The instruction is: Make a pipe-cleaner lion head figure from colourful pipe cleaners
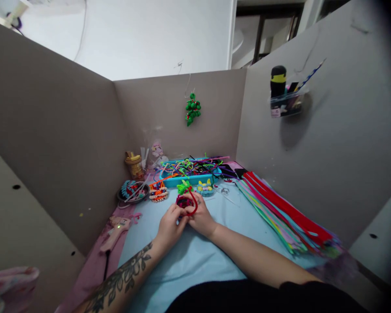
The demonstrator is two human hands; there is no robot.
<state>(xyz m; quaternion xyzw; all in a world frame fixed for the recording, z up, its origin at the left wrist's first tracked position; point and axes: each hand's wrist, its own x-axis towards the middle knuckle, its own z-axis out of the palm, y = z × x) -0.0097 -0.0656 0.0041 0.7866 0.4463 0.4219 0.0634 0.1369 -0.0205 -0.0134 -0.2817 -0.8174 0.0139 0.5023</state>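
Note:
Between my two hands is a small dark red and magenta woven pipe-cleaner piece [183,201], partly hidden by the fingers. A bright red pipe cleaner [196,205] loops up from it and curves down over my right hand. My left hand [170,222] pinches the near side of the piece with thumb and fingers. My right hand [202,218] is wrapped round its right side. Just beyond stand a green pipe-cleaner figure [183,187] and a blue and yellow one [205,188]. An orange and white woven piece [158,191] sits to their left.
A blue tray [195,179] heaped with loose pipe cleaners stands at the back. Bundled pipe cleaners [280,208] lie along the right. At left are a dark bowl [133,198], a lidded cup [134,165] and a pink glue gun [115,234]. Small scissors [223,190] lie near the tray. Grey panels enclose three sides.

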